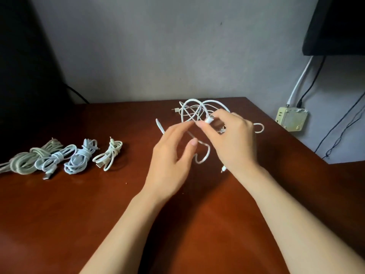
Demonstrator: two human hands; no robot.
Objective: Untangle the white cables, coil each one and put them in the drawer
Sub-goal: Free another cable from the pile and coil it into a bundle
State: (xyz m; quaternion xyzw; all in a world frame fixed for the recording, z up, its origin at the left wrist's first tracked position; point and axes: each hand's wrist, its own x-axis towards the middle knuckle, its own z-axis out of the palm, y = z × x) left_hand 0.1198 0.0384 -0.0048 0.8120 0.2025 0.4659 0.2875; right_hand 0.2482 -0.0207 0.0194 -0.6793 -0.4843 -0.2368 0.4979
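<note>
A tangle of white cables (194, 109) lies at the back middle of the brown table (79, 204), its loops lifted off the wood. My right hand (231, 139) pinches a white plug end of the tangle between thumb and fingertips. My left hand (173, 155) hovers just left of it with fingers spread and relaxed, fingertips close to a strand; whether they touch it is unclear. Several coiled cables lie in a row at the left: a greyish one (25, 159), two pale blue ones (56, 159) (82, 157), and a white one (109, 155). No drawer is in view.
A cream wall adapter box (292, 119) with white and black leads hangs on the wall beyond the table's right edge. A dark screen (335, 26) fills the top right corner. A black shape stands at the far left.
</note>
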